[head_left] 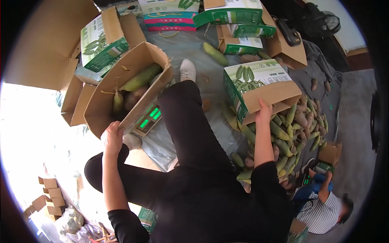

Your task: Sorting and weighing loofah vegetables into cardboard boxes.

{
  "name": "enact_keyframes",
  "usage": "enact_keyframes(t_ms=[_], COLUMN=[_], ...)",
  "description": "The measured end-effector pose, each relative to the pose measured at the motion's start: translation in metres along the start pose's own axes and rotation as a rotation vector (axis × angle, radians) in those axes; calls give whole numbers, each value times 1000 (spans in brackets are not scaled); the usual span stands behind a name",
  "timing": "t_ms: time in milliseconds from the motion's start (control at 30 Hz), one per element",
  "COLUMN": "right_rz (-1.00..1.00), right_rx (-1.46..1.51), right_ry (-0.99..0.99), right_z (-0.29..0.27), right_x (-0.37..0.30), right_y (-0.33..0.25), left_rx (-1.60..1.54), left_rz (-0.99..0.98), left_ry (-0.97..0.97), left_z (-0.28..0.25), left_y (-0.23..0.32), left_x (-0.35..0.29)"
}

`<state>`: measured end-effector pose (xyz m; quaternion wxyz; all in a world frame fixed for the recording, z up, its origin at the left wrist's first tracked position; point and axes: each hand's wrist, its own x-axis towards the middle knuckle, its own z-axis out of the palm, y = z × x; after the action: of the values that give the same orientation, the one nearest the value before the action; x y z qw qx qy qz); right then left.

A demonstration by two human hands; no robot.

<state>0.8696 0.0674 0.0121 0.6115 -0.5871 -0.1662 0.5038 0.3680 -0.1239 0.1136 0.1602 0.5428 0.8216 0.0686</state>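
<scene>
My left hand (112, 139) is closed on the near edge of an open cardboard carton (97, 106). Inside that carton lie a long green radish (142, 77), a smaller green one (118, 102) and some reddish-brown roots (134, 97). A scale with a lit green display (149, 120) shows beside the carton, partly hidden by it. To the right, my right hand (264, 111) grips the brown flap of a green-and-white printed carton (253, 77). This carton is tilted at the edge of a heap of green radishes (279, 130) and brown roots (301, 118); its inside is mostly hidden.
More printed cartons (101, 40) stand at the left and back, near a pink-and-blue box (170, 22). One loose green radish (215, 54) lies on the plastic sheet (166, 48). A black fan (322, 22) is at the far right. Another person in a striped shirt (324, 212) works at lower right.
</scene>
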Motion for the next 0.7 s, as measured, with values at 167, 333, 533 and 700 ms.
enact_keyframes(t_ms=[167,333,533,700], right_rz=[-101,-267,-307,-103], right_rx=[14,-34,-18,-35], right_ry=[-205,-630,-1009,-1254], right_z=[44,114,249,368], right_x=[-60,-103,-134,-162], right_y=[-45,-114,-159,-129], left_rx=[-4,-14,17,28], left_rz=[-12,-16,-27,-27], left_ry=[-5,8,-2,0], left_z=[-1,-1,-3,-1], left_y=[-2,-2,-3,-4], left_x=[1,-2,-1,-2])
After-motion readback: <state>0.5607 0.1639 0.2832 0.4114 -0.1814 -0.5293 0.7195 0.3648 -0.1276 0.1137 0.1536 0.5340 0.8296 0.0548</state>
